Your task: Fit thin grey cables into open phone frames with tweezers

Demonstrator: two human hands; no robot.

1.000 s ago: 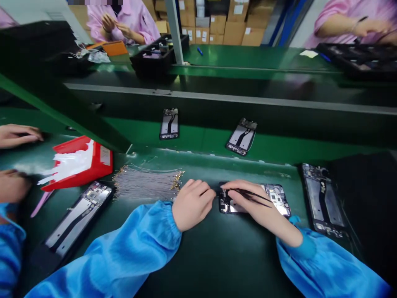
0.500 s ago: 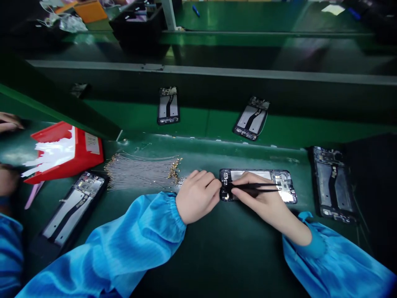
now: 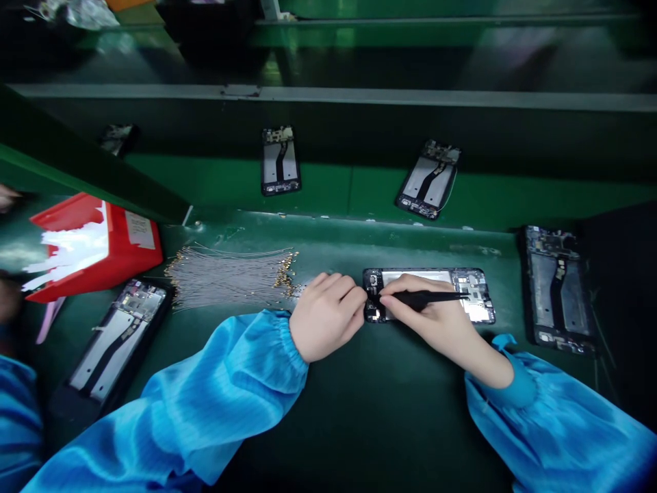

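Note:
An opened phone (image 3: 431, 276) lies lengthwise on the green bench, its inner boards and a pale panel showing. My left hand (image 3: 328, 316) is closed at the phone's left end, fingers curled; whatever they pinch is hidden. My right hand (image 3: 436, 316) is over the phone's middle, thumb and fingers closed on black tweezers (image 3: 423, 298). The tweezers' slim part reaches right over the board. Just left of my left hand lies a bundle of thin grey cables (image 3: 230, 274) with gold-coloured ends.
A red bin (image 3: 131, 246) with white strips stands left. Other opened phones lie about: one phone (image 3: 116, 342) at left, one (image 3: 559, 291) at right, two more (image 3: 280, 161) (image 3: 430, 179) on the strip behind. A green post (image 3: 92, 150) slants across the left. A co-worker's sleeve (image 3: 18, 418) shows at left.
The view has tipped down slightly, so most things sit higher. The tweezers' two arms showed apart before and now appear together. Both hands stay at the phone.

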